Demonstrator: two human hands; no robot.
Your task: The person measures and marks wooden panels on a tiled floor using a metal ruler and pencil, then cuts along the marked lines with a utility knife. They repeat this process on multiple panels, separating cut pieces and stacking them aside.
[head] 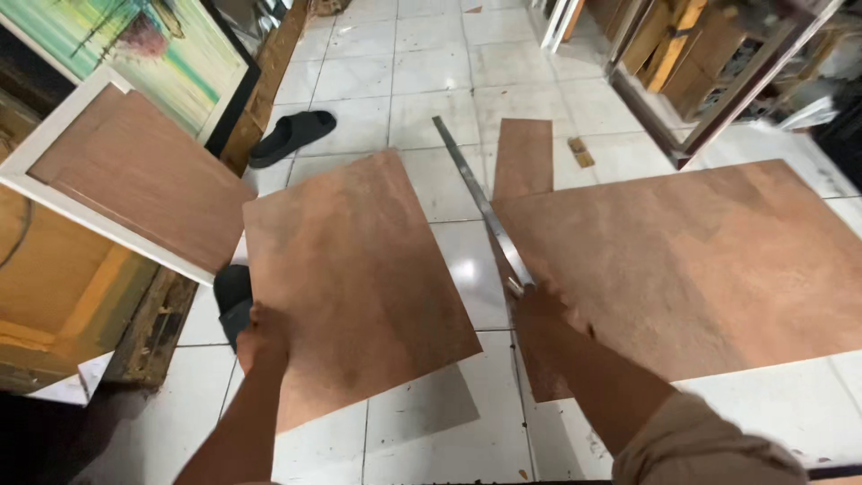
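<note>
My left hand (260,337) grips the near left edge of a brown hardboard sheet (359,269) and holds it lifted and tilted above the tiled floor. My right hand (539,301) is closed around the near end of a long grey metal straightedge (480,202). The straightedge runs away along the left edge of a larger brown board (700,260) lying flat on the floor at the right. A narrow strip of the same board (523,154) lies just beyond it.
A white-framed panel with a brown back (135,175) leans at the left, with a framed painting (153,54) behind it. Two black sandals (292,135) (232,301) lie on the white floor tiles. Wooden frames and timber (709,63) stand at the upper right. A small wood offcut (581,151) lies near the strip.
</note>
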